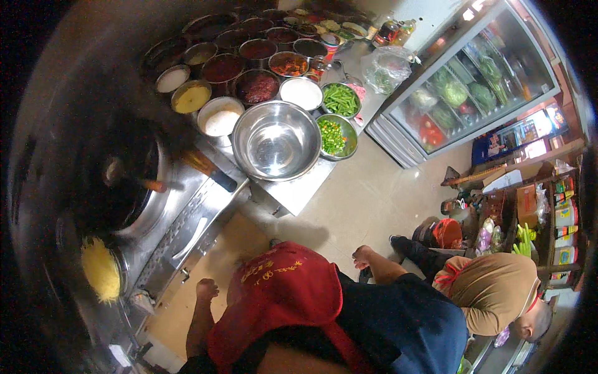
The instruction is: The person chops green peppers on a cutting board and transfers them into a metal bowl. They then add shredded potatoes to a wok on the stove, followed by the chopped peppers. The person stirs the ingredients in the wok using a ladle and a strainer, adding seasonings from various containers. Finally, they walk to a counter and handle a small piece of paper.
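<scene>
My left hand (pixel 207 290) hangs beside the stove's metal front, its fingers curled and nothing seen in it. My right hand (pixel 362 257) is held out over the floor on the other side, fingers also curled around nothing visible. Between the arms is my red apron (pixel 289 285), which bears yellow writing. Ahead, a large, bare stainless steel bowl (pixel 268 159) rests on the counter corner. Beside it are a bowl of chopped green peppers (pixel 332 138) and a bowl of cut green beans (pixel 340 99). Yellow shreds (pixel 100 271) are heaped near the stove's left end.
A wok (pixel 126 187) sits on the dark stove; a wooden-handled tool (pixel 205 168) reaches over its edge. Several seasoning pots (pixel 224 68) crowd the back counter. A glass-door fridge (pixel 467 89) holds vegetables. At right, a person in a brown shirt (pixel 490 290) bends near shelves and a red bucket (pixel 447 233).
</scene>
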